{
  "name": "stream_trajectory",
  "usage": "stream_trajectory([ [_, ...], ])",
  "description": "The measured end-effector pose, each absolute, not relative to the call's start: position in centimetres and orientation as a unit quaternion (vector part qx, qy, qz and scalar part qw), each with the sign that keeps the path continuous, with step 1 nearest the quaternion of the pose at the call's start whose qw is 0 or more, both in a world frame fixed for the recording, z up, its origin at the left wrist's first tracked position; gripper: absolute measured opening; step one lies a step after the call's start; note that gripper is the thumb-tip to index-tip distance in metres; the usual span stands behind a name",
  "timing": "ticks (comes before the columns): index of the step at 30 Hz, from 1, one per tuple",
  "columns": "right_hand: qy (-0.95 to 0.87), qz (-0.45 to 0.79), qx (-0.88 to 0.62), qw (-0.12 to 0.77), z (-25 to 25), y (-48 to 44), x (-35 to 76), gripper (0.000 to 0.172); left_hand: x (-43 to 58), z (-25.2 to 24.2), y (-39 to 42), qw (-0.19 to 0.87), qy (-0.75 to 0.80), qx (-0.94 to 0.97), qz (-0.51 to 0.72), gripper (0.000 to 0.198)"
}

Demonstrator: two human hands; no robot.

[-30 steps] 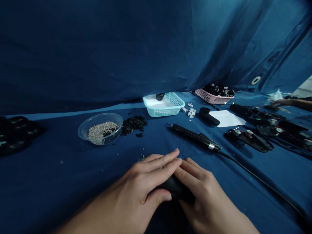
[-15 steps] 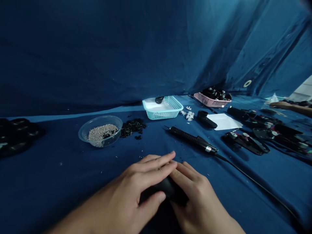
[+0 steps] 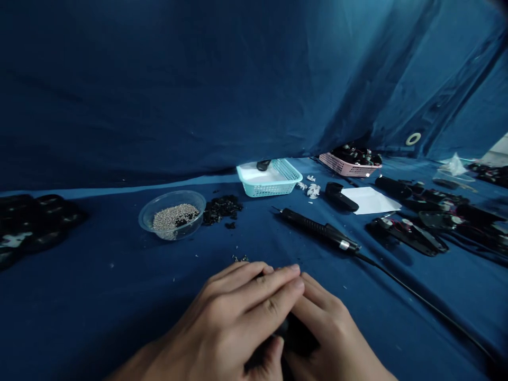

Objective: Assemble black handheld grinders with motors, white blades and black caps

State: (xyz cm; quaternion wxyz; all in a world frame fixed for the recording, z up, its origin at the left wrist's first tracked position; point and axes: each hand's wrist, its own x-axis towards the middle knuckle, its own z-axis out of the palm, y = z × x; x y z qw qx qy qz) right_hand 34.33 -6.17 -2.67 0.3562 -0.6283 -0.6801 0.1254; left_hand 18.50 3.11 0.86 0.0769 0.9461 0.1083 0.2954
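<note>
on the cloth [image 3: 119, 296], a heap of parts [image 3: 224, 208] lies between a bowl [image 3: 188, 228], left, and a screwdriver [image 3: 317, 227], right. behind these stands a basket [image 3: 270, 189]; farther right, a second basket [image 3: 349, 169]. before the screwdriver, the left hand [image 3: 234, 312] and right hand [image 3: 333, 323] enclose an object [image 3: 282, 329].

Left hand [image 3: 234, 312], right hand [image 3: 333, 328], both curled, fingers [image 3: 272, 280] meeting

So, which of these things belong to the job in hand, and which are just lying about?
Belongs, or probably does:
black part, between the left hand and right hand
black corded tool, lying nearby
clear bowl of small metallic bits

Apparently just lying about:
turquoise basket
pink basket
white sheet
white pieces
</note>
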Motion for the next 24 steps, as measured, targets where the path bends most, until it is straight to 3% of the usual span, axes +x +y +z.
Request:
stream_trajectory([
  [5,-0.678,0.135,-0.633,0.349,-1.9,-6.4,34.3,0.041,18.9,0.8,2.7,0.076,0.131,0.933,0.328,0.051],
  [14,-0.68,0.146,-0.62,0.363,-1.5,-6.3,34.3,0.035,18.7,0.8,2.8,0.079,0.135,0.952,0.264,0.058],
  [24,-0.656,0.209,-0.602,0.405,-0.6,-6.5,35.4,0.06,18.2,2.6,3.5,0.24,0.178,0.931,0.208,0.061],
])
